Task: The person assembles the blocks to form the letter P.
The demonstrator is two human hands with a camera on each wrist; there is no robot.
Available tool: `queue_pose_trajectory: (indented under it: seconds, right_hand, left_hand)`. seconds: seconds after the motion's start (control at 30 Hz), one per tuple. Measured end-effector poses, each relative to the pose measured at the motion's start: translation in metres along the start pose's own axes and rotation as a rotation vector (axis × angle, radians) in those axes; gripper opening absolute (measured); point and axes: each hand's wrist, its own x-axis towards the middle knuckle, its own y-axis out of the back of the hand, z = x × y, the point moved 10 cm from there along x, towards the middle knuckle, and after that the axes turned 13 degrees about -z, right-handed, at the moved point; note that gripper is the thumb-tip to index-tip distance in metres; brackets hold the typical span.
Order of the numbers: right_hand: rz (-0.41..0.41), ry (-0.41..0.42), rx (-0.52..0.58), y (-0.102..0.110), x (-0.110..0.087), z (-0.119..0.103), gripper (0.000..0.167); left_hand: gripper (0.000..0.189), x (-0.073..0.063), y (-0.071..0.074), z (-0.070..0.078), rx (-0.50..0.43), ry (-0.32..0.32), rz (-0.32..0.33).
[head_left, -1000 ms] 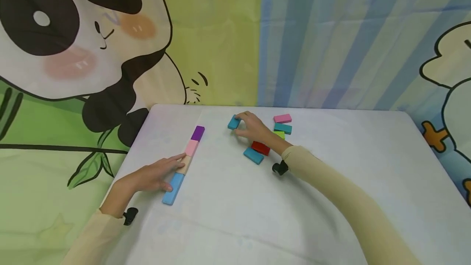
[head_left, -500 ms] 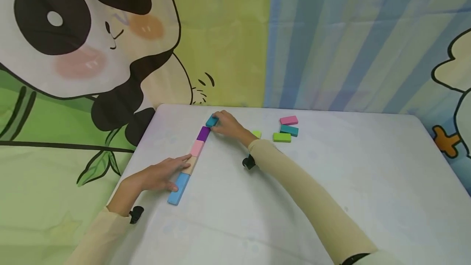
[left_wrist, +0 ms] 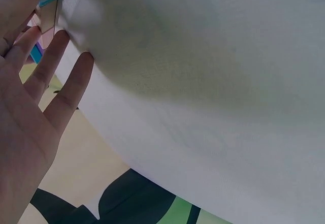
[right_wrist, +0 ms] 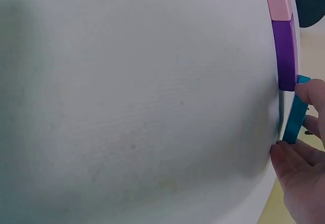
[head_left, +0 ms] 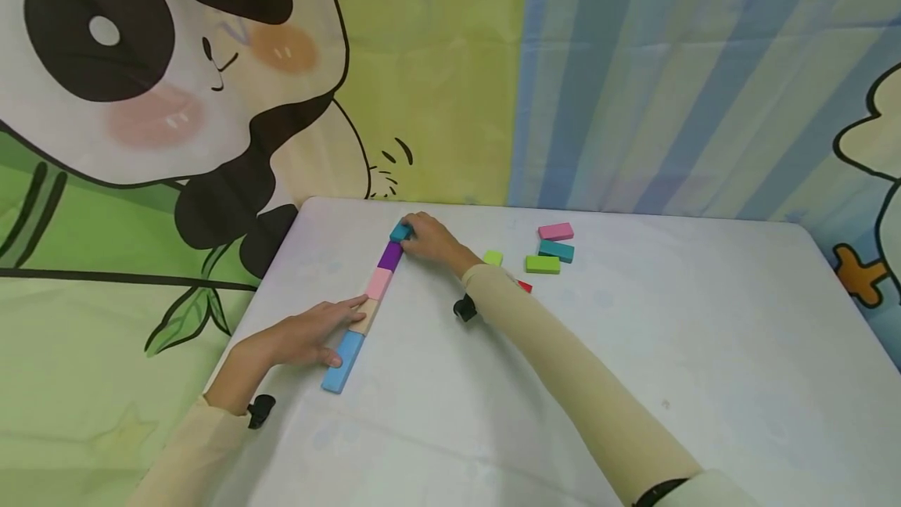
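Observation:
A straight row of blocks runs along the table's left side in the head view: light blue (head_left: 343,364), beige (head_left: 366,316), pink (head_left: 378,283) and purple (head_left: 390,257). At its far end my right hand (head_left: 435,241) pinches a teal-blue block (head_left: 400,232) between thumb and fingers. In the right wrist view, this teal-blue block (right_wrist: 296,117) stands tilted beside the end of the purple block (right_wrist: 286,54). My left hand (head_left: 303,337) rests with extended fingers against the row, fingertips at the beige block and thumb at the light blue one.
Loose blocks lie right of my right hand: pink (head_left: 556,231), teal (head_left: 556,250), lime green (head_left: 542,264) and another lime green (head_left: 493,257). My right sleeve partly hides a red block (head_left: 525,286). A printed curtain (head_left: 436,77) hangs behind the white table (head_left: 633,350).
My right hand has carried the teal-blue block leftward from near the loose blocks to the row's far end, by the purple block. My left hand has stayed at the row.

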Motion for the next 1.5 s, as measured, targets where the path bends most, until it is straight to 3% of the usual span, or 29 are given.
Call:
queue_pose_trajectory:
  seconds: [0.33, 0.67, 0.87, 1.0, 1.2, 1.33, 1.5]
  right_hand:
    - [-0.048, -0.049, -0.059, -0.003, 0.004, 0.001, 0.052]
    - [-0.067, -0.033, -0.059, -0.012, 0.004, 0.002, 0.048]
    - [-0.084, -0.038, -0.196, -0.015, -0.006, 0.001, 0.057]
    - [-0.075, 0.042, -0.3, -0.016, -0.04, -0.019, 0.062]
    - [-0.115, 0.238, -0.392, -0.039, -0.125, -0.035, 0.057]
    - [-0.061, 0.269, -0.41, -0.032, -0.174, -0.02, 0.054]
    - [0.045, 0.191, -0.39, -0.007, -0.21, 0.017, 0.049]
  left_hand:
    - [0.096, 0.002, 0.0, -0.002, -0.003, 0.013, 0.007]
    - [0.087, 0.002, 0.0, -0.004, 0.002, 0.013, -0.004]
    - [0.093, 0.003, -0.002, -0.005, 0.003, 0.008, -0.006]
    - [0.09, 0.002, -0.003, -0.004, 0.003, 0.01, -0.001]
    - [0.08, 0.003, -0.005, -0.003, 0.009, 0.029, -0.008]
    - [0.079, 0.004, -0.001, -0.001, 0.022, 0.023, 0.004]
    - [0.078, 0.003, 0.0, 0.001, 0.029, 0.002, 0.005]
